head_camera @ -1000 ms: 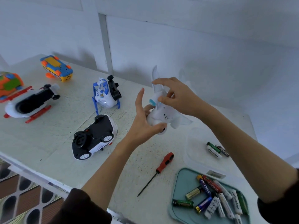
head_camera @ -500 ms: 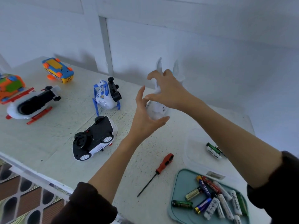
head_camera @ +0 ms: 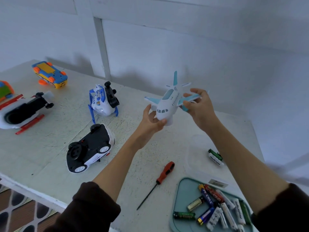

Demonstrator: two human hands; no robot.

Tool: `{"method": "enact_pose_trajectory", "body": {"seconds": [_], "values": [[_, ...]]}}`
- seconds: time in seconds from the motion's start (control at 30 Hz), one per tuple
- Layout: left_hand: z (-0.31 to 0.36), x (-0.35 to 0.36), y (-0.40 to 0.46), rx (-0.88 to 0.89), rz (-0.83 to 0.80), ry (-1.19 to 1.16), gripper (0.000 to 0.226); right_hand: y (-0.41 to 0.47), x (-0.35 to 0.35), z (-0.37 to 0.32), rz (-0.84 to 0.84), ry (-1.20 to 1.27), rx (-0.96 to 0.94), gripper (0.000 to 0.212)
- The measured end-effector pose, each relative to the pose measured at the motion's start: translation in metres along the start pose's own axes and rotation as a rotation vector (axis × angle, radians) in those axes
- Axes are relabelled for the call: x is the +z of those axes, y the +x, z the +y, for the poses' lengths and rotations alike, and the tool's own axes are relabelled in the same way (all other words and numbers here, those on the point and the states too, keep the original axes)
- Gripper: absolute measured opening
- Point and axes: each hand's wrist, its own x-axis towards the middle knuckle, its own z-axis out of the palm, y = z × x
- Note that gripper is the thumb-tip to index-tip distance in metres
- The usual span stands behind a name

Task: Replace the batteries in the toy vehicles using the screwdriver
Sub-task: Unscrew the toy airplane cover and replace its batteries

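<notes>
White-and-teal plastic toy airplane (head_camera: 168, 102) is held upright above the table, approx 12 o'clock from the red-handled screwdriver (head_camera: 163, 177). Left hand (head_camera: 150, 121) cups its nose, right hand (head_camera: 199, 106) pinches a wing, prob. to set it down finished. Toys: 6. Loose batteries in teal tray (head_camera: 182, 195) at 4 o'clock: approx 12.

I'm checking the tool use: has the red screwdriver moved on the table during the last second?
No. The red screwdriver lies in the same spot between the upturned black-and-white car and the teal battery tray, untouched.
</notes>
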Motion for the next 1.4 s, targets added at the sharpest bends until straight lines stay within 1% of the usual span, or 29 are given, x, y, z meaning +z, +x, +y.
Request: {"method": "enact_pose_trajectory", "body": {"seconds": [0.07, 0.1, 0.2, 0.27, 0.33, 0.43, 0.53, 0.63, 0.9, 1.07, 1.17, 1.3, 1.33, 1.4], "values": [[0.002, 0.002, 0.004, -0.007, -0.018, 0.037, 0.157, 0.001, -0.009, 0.009, 0.014, 0.011, 0.052, 0.04], [0.003, 0.003, 0.006, -0.012, -0.028, 0.072, 0.154, 0.003, -0.013, 0.014, 0.015, -0.033, 0.064, 0.04], [0.001, 0.003, 0.015, -0.03, -0.007, 0.187, 0.133, 0.007, -0.025, 0.023, -0.018, -0.352, 0.062, 0.047], [-0.003, 0.001, 0.021, -0.043, 0.015, 0.276, 0.127, 0.01, -0.029, 0.026, -0.072, -0.482, 0.107, 0.053], [-0.008, 0.0, 0.027, -0.043, 0.026, 0.389, 0.122, 0.013, -0.032, 0.03, -0.122, -0.464, 0.18, 0.054], [-0.013, 0.0, 0.035, -0.054, 0.016, 0.528, 0.117, 0.018, -0.034, 0.033, -0.13, -0.397, 0.276, 0.053], [-0.019, 0.0, 0.045, -0.067, 0.018, 0.649, 0.122, 0.024, -0.038, 0.037, -0.11, -0.387, 0.314, 0.051], [-0.021, 0.003, 0.049, -0.058, 0.027, 0.749, 0.12, 0.03, -0.041, 0.04, -0.086, -0.409, 0.327, 0.05], [-0.024, 0.002, 0.06, -0.096, 0.02, 0.836, 0.12, 0.038, -0.045, 0.048, -0.067, -0.429, 0.333, 0.052], [-0.024, 0.004, 0.06, -0.098, 0.043, 0.855, 0.118, 0.04, -0.048, 0.051, -0.1, -0.495, 0.353, 0.053], [-0.023, 0.004, 0.057, -0.102, 0.033, 0.862, 0.119, 0.038, -0.051, 0.05, -0.121, -0.58, 0.342, 0.058], [-0.02, 0.0, 0.051, -0.116, 0.025, 0.874, 0.12, 0.032, -0.056, 0.049, -0.11, -0.706, 0.296, 0.062], [-0.018, -0.001, 0.049, -0.122, 0.026, 0.856, 0.12, 0.03, -0.057, 0.049, -0.081, -0.739, 0.266, 0.061], [-0.013, -0.003, 0.044, -0.125, 0.03, 0.791, 0.12, 0.027, -0.056, 0.045, 0.016, -0.803, 0.14, 0.059]]}}
